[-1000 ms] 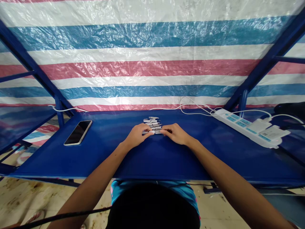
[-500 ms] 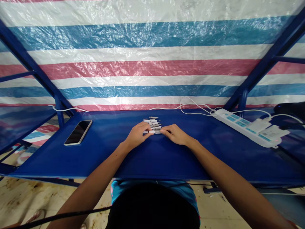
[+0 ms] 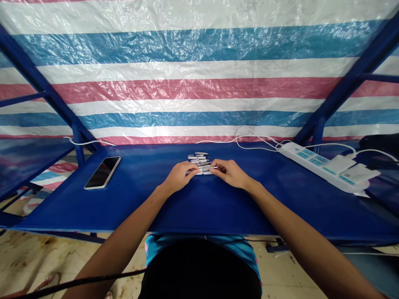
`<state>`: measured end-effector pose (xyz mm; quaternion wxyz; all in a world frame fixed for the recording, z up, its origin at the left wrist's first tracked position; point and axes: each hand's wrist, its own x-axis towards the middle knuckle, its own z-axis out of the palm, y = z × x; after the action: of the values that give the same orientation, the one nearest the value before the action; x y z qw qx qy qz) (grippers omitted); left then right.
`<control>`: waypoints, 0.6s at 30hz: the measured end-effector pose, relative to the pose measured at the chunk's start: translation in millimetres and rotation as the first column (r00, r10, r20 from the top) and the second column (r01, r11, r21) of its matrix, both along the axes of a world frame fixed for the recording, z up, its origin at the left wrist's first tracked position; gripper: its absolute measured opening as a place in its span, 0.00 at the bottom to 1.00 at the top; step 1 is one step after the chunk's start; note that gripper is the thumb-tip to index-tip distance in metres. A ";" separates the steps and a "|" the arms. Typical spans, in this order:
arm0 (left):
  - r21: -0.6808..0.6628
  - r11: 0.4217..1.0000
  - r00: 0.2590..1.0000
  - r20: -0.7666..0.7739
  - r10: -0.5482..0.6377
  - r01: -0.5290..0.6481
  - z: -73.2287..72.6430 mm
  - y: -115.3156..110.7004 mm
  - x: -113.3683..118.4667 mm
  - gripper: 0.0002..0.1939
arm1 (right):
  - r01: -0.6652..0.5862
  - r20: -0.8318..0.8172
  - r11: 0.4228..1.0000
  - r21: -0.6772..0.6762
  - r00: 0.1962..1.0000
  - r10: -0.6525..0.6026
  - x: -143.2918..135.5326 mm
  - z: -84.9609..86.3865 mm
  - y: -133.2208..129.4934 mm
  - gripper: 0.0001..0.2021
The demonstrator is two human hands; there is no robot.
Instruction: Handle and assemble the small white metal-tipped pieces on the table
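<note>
Several slim white and grey pens [image 3: 199, 157] lie side by side in a loose stack on the blue table [image 3: 204, 207]. My left hand [image 3: 181, 176] is closed at the left end of a grey pen [image 3: 205, 169], thumb and forefinger pinched. At the pen's right end, my right hand [image 3: 231, 174] grips it the same way, its other fingers curled. A white pen [image 3: 204, 173] lies just in front of the gripped one, nearest to me. My fingers cover the ends of the nearer pens.
A phone [image 3: 102, 172] with a dark screen lies to the left. On the right is a white power strip [image 3: 321, 166] with plugged-in chargers and white cables [image 3: 254, 137]. A striped plastic sheet [image 3: 199, 89] hangs behind the table, between blue metal posts [image 3: 318, 128].
Both hands have shifted from the nearest white pen to the grey pen just behind it. The white pen now lies uncovered in the middle. My right fingers have moved slightly away from me.
</note>
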<state>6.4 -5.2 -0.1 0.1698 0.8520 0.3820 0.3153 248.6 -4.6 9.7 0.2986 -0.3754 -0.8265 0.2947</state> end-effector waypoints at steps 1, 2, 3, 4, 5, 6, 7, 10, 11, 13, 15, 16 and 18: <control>-0.005 1.000 1.000 0.001 -0.001 0.001 0.5 -0.1 0.1 0.13 | -0.003 -0.001 1.000 0.001 1.000 0.003 0.2 0.0 0.1 0.22; -0.009 1.000 1.000 0.001 -0.002 0.003 0.9 -0.2 0.3 0.13 | -0.006 0.002 1.000 0.005 1.000 0.006 0.4 0.1 0.2 0.22; -0.012 1.000 1.000 0.000 -0.003 0.003 1.1 -0.3 0.6 0.13 | -0.011 0.007 1.000 0.010 1.000 0.011 0.6 0.1 0.5 0.23; -0.014 1.000 1.000 -0.001 -0.001 0.001 1.1 -0.3 0.9 0.13 | -0.016 0.015 1.000 0.017 1.000 0.016 0.6 0.2 1.0 0.24; -0.016 1.000 1.000 -0.002 0.003 -0.003 0.8 -0.2 1.2 0.13 | -0.023 0.022 0.999 0.022 1.000 0.022 0.6 0.2 1.4 0.25; -0.015 1.000 1.000 0.000 0.008 -0.008 0.4 0.0 1.4 0.12 | -0.031 0.029 0.999 0.025 0.999 0.030 0.5 0.2 1.9 0.26; -0.014 1.000 1.000 0.004 0.012 -0.012 -0.2 0.3 1.7 0.12 | -0.039 0.036 0.999 0.025 0.999 0.038 0.3 0.1 2.4 0.27; 0.000 1.000 1.000 0.018 0.017 -0.017 -2.3 1.5 1.7 0.10 | -0.052 0.050 0.998 0.026 0.997 0.051 -0.6 -0.5 3.0 0.28; 0.007 1.000 1.000 0.021 0.016 -0.016 -2.9 2.0 1.5 0.09 | -0.055 0.054 0.998 0.028 0.997 0.053 -1.0 -0.6 3.0 0.28; 0.020 1.000 1.000 0.024 0.013 -0.014 -3.9 2.8 0.8 0.08 | -0.058 0.060 0.998 0.034 0.997 0.056 -1.6 -0.6 2.5 0.27; 0.039 0.999 1.000 0.026 0.012 -0.013 -4.6 3.3 0.0 0.08 | -0.060 0.062 0.998 0.036 0.996 0.057 -2.2 -0.3 1.7 0.27; 0.051 0.999 1.000 0.029 0.011 -0.013 -4.9 3.3 -0.3 0.08 | -0.060 0.063 0.998 0.037 0.996 0.058 -2.4 0.0 1.4 0.27; 0.082 0.997 0.999 0.035 0.011 -0.014 -5.2 3.0 -0.5 0.07 | -0.060 0.063 0.997 0.042 0.996 0.058 -2.9 0.5 0.8 0.27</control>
<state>6.0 -2.2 -5.3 0.1391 0.8503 0.3710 0.3463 245.7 -3.8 10.2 0.2723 -0.3532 -0.8522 0.2737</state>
